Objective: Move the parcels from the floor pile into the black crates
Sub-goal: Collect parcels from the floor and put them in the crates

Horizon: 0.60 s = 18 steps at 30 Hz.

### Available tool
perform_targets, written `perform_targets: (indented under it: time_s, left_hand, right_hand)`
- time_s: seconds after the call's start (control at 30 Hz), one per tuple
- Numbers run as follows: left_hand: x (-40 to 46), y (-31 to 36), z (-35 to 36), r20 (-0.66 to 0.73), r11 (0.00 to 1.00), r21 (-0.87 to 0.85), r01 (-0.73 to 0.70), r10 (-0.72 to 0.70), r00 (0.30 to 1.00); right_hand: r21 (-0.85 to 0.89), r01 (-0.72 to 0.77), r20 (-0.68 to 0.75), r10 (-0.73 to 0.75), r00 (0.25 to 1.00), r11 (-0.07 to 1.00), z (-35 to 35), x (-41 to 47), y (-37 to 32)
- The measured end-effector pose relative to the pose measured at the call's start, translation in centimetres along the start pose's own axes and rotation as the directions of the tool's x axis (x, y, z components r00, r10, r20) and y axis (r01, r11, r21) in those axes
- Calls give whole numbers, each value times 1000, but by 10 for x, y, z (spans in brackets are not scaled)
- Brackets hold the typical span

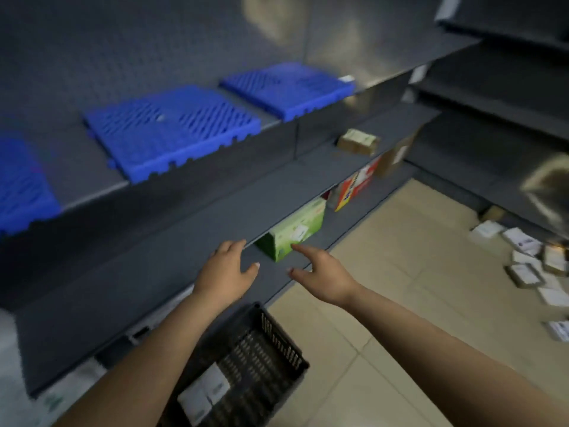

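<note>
The parcels (532, 260), small white and brown packets, lie scattered in a loose pile on the pale tiled floor (400, 272) at the right, close to the foot of the dark shelving on that side. A black crate (261, 359) with slatted walls stands on the floor at the foot of the near shelves, just below the person's forearms; a couple of white-labelled parcels (204, 392) already lie inside it.

Both arms reach forward over the crate toward the shelving. The left hand (226, 269) is spread with relaxed fingers, its fingertips at the front edge of the grey shelf (184, 241), gripping nothing. The right hand (320, 272) is likewise loose and empty, fingers apart, stretched toward a green box (292, 232) on the shelf underneath; I cannot tell whether it touches the box.

Farther along that lower shelf stands a red and white carton (357, 183), with a brown box (394, 158) beyond it. A small tan packet (358, 141) sits on the grey shelf above. Blue plastic grid panels (172, 131) lie flat in a row on the top shelf.
</note>
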<state>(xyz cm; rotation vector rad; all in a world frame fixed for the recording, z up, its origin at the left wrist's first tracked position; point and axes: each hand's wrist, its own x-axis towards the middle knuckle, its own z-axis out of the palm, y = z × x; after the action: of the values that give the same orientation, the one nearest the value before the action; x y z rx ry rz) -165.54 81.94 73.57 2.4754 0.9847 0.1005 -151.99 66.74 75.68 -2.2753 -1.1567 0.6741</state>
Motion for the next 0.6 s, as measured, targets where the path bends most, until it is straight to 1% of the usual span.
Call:
perform_targets:
  time_s: [0.13,0.27,0.33,0.43,0.6]
  left_hand:
    - [23,89,-20,-5,973,65,-220,221,975]
    - [41,198,-15,8,907,87,-411,412,911]
    - [48,253,-3,26,866,79,-493,493,870]
    - [57,340,23,46,780,91,-620,618,785]
    - [67,475,78,90,662,48,-748,743,663]
  right_hand:
    - [10,-49,-182,50,982,999,-77,-35,26]
    - [28,-118,-337,120,934,993,-153,-79,78]
    - [24,-164,-394,160,905,986,-188,-104,111]
    - [43,-235,-462,228,857,971,-237,-141,168]
    - [79,-330,-538,319,780,941,-314,-193,276]
